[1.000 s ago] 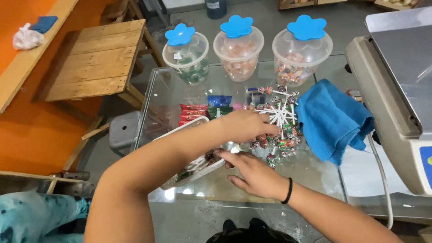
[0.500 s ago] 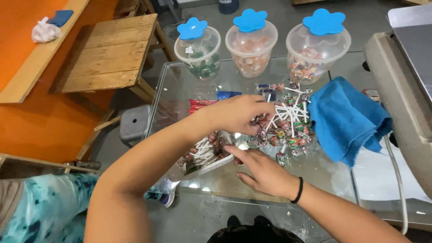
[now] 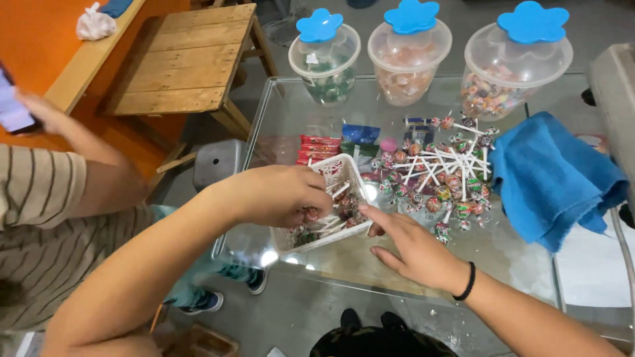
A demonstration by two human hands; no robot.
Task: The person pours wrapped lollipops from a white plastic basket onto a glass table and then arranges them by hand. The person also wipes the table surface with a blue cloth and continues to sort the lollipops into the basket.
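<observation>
While the left hand curls over the small white plastic slotted basket, its fingers are bunched down around wrapped lollipops inside, pinching what looks like one or two by the head; the exact count is hidden under the knuckles. The basket sits at the near-left part of the clear glass tabletop, tilted slightly, sticks poking out toward the right.

The right hand lies low at the basket's near-right corner, fingers spread and extended, index tip touching the rim, seemingly to brace the basket so it does not slide on the glass.

Just right of the basket is a loose heap of lollipops with white sticks and coloured wrappers, within easy reach of both hands. Red flat sachets and a blue packet lie just beyond the basket.

Along the far edge stand three clear plastic tubs with blue flower-shaped lids, holding sweets. A crumpled blue cloth lies at the right.

At the left, off the table, a person in a striped shirt holds a phone; a wooden stool stands beyond.
</observation>
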